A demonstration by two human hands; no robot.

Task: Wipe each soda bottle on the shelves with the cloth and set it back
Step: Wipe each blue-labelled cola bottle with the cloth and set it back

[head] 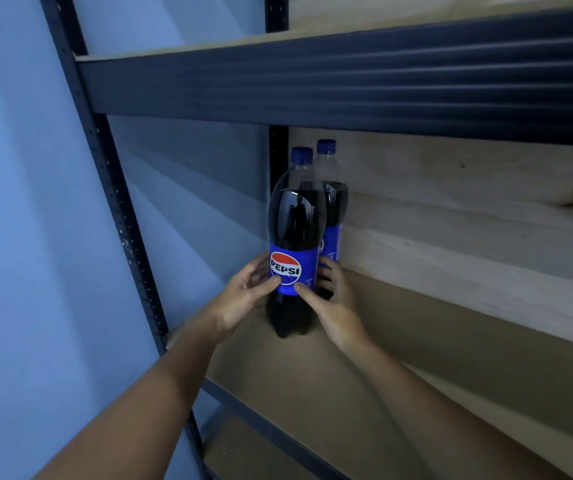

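A large Pepsi bottle [293,233] with a blue cap and blue label stands upright at the left end of the brown shelf board [399,341]. My left hand [243,292] grips its left side at label height, thumb on the logo. My right hand [333,303] grips the right side, thumb on the label's lower edge. A second Pepsi bottle [331,209] stands right behind it, partly hidden. No cloth is in view.
The dark metal beam [347,84] of the shelf above crosses overhead. A dark upright post [115,209] stands on the left against a blue wall [28,237]. Pale wooden boards [468,220] back the shelf. A lower shelf [243,452] shows below.
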